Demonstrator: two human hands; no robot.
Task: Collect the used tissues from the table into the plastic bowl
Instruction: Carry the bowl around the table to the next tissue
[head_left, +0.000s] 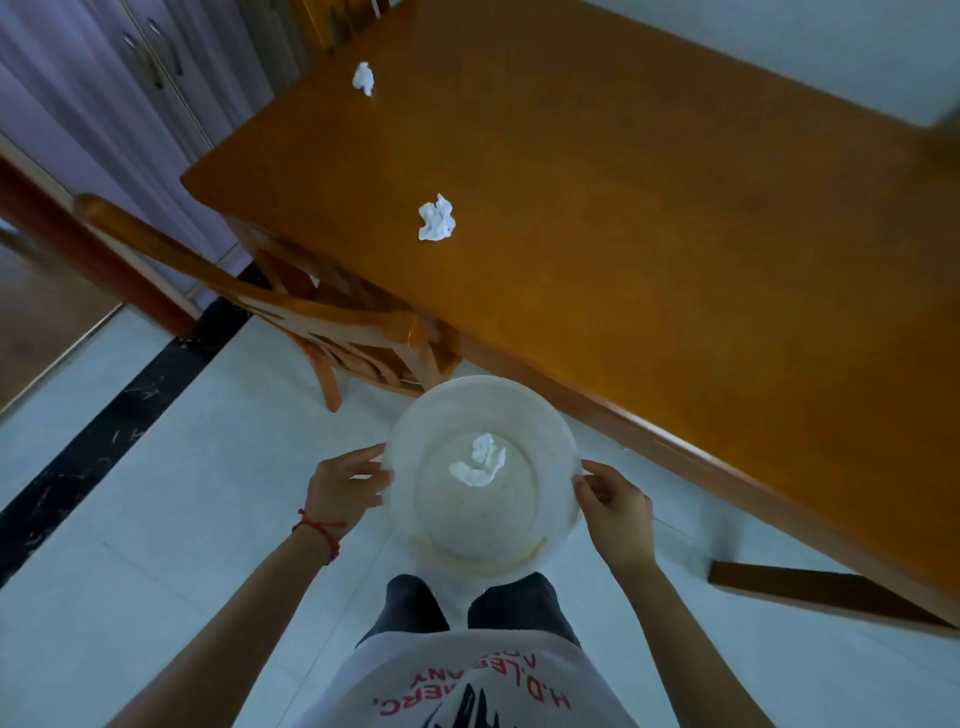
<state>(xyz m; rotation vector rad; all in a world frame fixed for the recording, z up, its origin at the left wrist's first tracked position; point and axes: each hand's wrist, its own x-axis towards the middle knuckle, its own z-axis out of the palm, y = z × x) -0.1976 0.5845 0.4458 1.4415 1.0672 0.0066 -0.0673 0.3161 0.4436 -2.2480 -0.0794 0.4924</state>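
Tissues: one crumpled in the bowl, long axis tilted up-right; two more on the table | Bowl: mouth up, over floor | Left hand, right hand: fingers clamped on opposite rims, forearms converging forward.

A translucent, milky plastic bowl, smooth and faintly speckled, sits between the fingers of both hands, with a crumpled white paper tissue inside. Beyond the fingers, the orange-brown wooden counter shows a smooth, varnished sheen under two more rumpled paper tissues. A varnished wooden chair stands on pale glossy floor tiles. A red woven cord circles the left wrist.
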